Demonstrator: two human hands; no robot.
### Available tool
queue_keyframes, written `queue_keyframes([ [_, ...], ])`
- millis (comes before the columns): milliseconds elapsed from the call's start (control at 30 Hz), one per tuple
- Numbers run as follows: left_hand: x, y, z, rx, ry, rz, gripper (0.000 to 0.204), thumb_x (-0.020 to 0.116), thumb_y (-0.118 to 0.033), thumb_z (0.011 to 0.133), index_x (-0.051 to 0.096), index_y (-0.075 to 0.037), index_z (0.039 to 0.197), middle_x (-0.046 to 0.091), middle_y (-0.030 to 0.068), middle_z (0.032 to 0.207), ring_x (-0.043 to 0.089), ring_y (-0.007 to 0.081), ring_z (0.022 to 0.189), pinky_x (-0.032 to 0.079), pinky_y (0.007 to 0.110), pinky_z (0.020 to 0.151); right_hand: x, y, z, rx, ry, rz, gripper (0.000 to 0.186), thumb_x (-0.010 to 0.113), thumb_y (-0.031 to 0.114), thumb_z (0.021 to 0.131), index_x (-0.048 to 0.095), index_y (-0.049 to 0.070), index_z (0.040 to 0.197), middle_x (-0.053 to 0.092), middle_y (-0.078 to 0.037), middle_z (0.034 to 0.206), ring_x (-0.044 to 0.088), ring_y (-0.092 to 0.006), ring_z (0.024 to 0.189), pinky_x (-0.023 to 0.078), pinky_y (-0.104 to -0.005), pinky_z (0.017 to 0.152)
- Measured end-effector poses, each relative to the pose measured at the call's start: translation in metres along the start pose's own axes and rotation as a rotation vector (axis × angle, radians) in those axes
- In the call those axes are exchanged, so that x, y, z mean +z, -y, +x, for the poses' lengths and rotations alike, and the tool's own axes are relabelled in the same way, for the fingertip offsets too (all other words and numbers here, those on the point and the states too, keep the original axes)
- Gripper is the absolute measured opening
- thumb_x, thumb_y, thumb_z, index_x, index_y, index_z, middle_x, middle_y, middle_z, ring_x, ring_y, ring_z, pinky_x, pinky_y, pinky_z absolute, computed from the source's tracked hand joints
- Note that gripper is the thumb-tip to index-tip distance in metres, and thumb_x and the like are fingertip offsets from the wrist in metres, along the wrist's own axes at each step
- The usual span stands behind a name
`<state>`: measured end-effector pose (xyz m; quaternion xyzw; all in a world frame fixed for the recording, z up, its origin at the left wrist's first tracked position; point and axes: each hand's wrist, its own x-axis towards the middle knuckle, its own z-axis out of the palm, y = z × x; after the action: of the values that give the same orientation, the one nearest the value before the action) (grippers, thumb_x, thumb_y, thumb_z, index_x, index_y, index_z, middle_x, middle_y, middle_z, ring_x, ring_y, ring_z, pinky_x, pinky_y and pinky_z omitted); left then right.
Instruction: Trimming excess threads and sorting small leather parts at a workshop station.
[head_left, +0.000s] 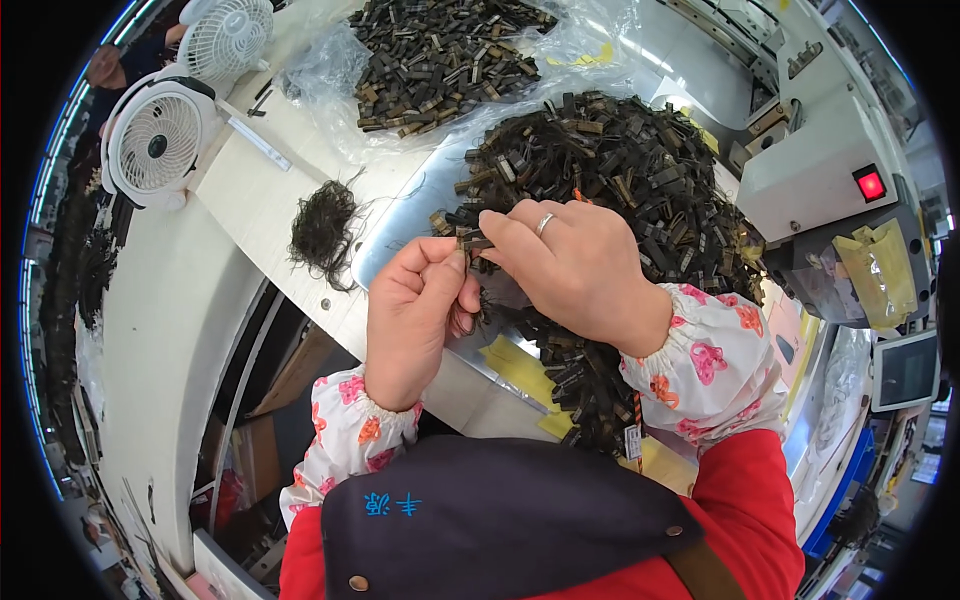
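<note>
My left hand (412, 305) and my right hand (570, 265) meet over the near side of a heap. Between their fingertips they pinch a small dark strip-like piece (470, 243) with fine, hair-like strands; the fingers partly cover it. Dark strands hang below the fingers of my left hand. Just beyond and to the right lies a large heap of similar small dark and brownish pieces (610, 165), with loose strands among them. A loose tangle of dark hair-like fibre (323, 230) lies on the table, left of my left hand.
More dark pieces (440, 65) lie on clear plastic sheeting (325, 75) at the back. Two white fans (155, 145) stand at the far left. A pale machine with a lit red switch (869, 184) stands on the right, above a small screen (906, 370). Yellow sheets (520, 370) lie under the heap.
</note>
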<state>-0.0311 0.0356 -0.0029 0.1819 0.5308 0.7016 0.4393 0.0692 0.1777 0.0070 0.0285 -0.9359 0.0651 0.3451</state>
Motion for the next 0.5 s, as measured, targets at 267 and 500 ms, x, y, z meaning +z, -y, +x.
queue_keyframes([
  [267,0.0013,0.0021,0.0024,0.009,0.017,0.017,0.011,0.049,-0.012,0.093,0.055,-0.004,0.096,0.056,0.0002,0.065,0.046,0.0029,0.05,0.037,0.016,0.046,-0.0026,0.0005,-0.0004,0.002,0.016,-0.021,0.024,0.066,0.014,0.071,0.058,0.003,0.091,0.056,-0.003,0.069,0.057,-0.0177,0.056,0.042,-0.0287,0.045],
  [500,0.0,0.0007,-0.0012,-0.023,0.041,0.151,0.013,0.05,-0.012,0.092,0.057,-0.003,0.097,0.056,-0.0018,0.062,0.045,0.0022,0.048,0.037,0.016,0.046,-0.0011,0.0005,-0.0017,0.309,-0.038,0.296,0.021,0.066,0.009,0.076,0.056,0.002,0.093,0.057,-0.006,0.069,0.058,-0.0188,0.057,0.043,-0.0258,0.049],
])
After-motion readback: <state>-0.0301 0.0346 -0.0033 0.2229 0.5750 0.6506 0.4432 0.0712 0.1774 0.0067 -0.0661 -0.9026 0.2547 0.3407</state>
